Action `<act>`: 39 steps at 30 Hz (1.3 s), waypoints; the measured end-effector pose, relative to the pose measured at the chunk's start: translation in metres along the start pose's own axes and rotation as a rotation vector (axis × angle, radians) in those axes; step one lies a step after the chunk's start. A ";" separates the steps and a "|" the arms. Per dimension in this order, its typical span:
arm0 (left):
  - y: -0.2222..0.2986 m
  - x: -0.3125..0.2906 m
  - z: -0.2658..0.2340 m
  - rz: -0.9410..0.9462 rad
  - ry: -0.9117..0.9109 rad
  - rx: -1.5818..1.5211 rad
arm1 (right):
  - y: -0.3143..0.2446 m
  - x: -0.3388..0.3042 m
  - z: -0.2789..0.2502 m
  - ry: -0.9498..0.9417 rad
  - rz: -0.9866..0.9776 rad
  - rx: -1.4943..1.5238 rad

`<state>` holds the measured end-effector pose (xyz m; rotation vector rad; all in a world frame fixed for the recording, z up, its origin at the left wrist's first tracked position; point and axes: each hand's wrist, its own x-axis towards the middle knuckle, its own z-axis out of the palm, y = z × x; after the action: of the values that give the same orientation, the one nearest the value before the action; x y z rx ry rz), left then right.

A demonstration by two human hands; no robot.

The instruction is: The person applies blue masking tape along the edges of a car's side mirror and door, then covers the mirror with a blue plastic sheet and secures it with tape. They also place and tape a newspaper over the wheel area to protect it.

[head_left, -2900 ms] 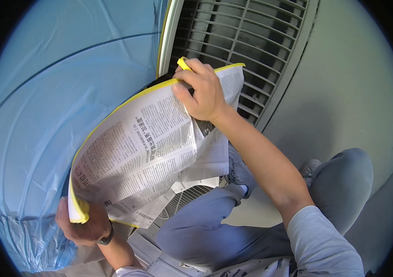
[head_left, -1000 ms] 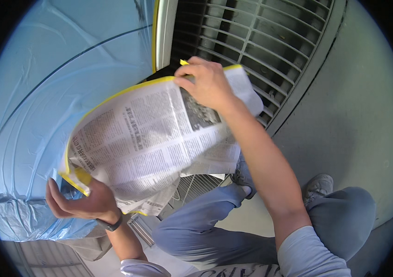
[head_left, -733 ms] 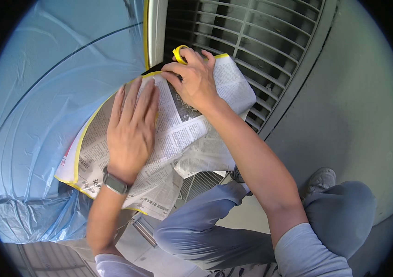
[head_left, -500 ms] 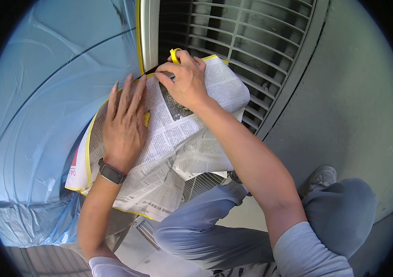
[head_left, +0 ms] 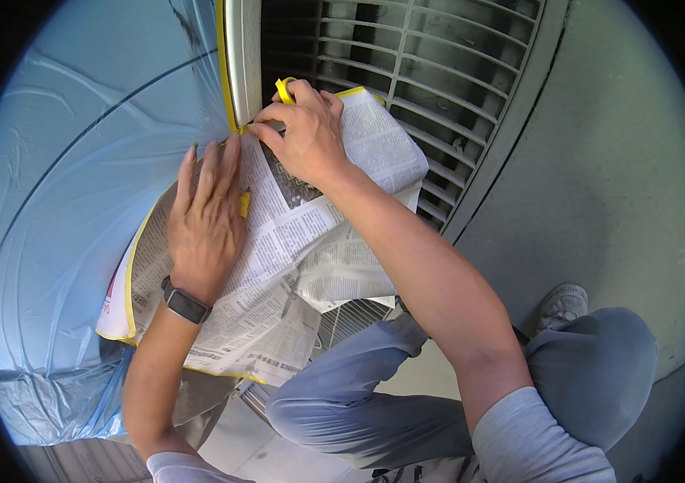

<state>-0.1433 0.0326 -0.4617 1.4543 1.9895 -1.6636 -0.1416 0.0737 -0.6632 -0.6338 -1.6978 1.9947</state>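
Observation:
A sheet of newspaper (head_left: 278, 233) edged with yellow masking tape (head_left: 127, 302) lies under both my hands. My left hand (head_left: 207, 229) rests flat on it with fingers stretched out, the tips at its upper edge beside blue plastic film (head_left: 77, 185). With thumb and forefinger, my right hand (head_left: 306, 133) pinches the paper's taped top edge at the foot of a pale upright post (head_left: 244, 64). A yellow tape roll (head_left: 284, 90) sits at that hand's fingers; exactly how it is held is hidden. A yellow scrap (head_left: 244, 204) shows beside my left hand.
Behind the paper stands a metal grille (head_left: 439, 97) with curved bars, its frame edge running down beside a grey floor (head_left: 592, 177). Yellow tape borders the film along the post. My bent knees (head_left: 359, 394) are close below, next to a small floor grating (head_left: 350, 322).
The whole view has shifted a little, so hands, paper and post appear farther left. My right fingertips are slightly closer to the post's foot; my left hand stays flat on the paper.

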 end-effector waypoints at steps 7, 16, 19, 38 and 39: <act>0.003 0.007 0.002 0.012 -0.014 0.041 | 0.000 0.003 -0.001 -0.035 0.009 -0.030; 0.000 0.009 0.014 -0.001 0.045 0.029 | 0.018 0.003 -0.008 -0.029 -0.015 -0.042; -0.001 0.006 0.014 -0.011 0.059 0.001 | 0.021 0.002 -0.010 0.012 -0.068 -0.008; -0.007 0.002 0.013 0.088 -0.003 0.003 | 0.030 -0.001 -0.003 0.126 -0.153 0.018; -0.007 0.002 0.013 0.088 -0.016 -0.001 | 0.030 0.000 -0.003 0.137 -0.162 0.011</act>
<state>-0.1553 0.0240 -0.4632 1.5011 1.8891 -1.6324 -0.1405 0.0715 -0.6937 -0.5940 -1.6028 1.8056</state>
